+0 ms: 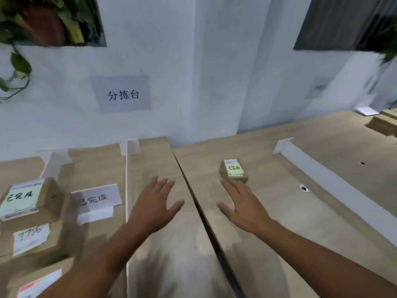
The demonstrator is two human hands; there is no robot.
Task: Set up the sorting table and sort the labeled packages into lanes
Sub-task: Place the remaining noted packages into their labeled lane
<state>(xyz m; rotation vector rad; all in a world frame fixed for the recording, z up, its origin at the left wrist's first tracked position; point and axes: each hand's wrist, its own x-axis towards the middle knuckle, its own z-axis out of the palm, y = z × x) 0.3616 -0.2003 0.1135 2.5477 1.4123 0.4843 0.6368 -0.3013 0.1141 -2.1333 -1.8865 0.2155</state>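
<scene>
A small cardboard package (233, 171) with a yellow handwritten note lies on the right wooden table (279, 211). My right hand (240, 206) hovers open just in front of it, fingertips nearly at its near edge. My left hand (153, 206) is open with fingers spread above the left table, right of a thin white lane divider (126, 190). At the far left, a package with a green note (23, 198) sits on a bigger box labelled T786 (30, 239). A white tent card (96, 202) with handwriting stands beside them.
A white paper sign (122, 94) hangs on the wall. A long white divider strip (335, 183) crosses the right table. A dark gap (204, 211) separates the two tables. More boxes (384, 123) sit far right; another labelled box (40, 284) lies bottom left. Plants hang top left.
</scene>
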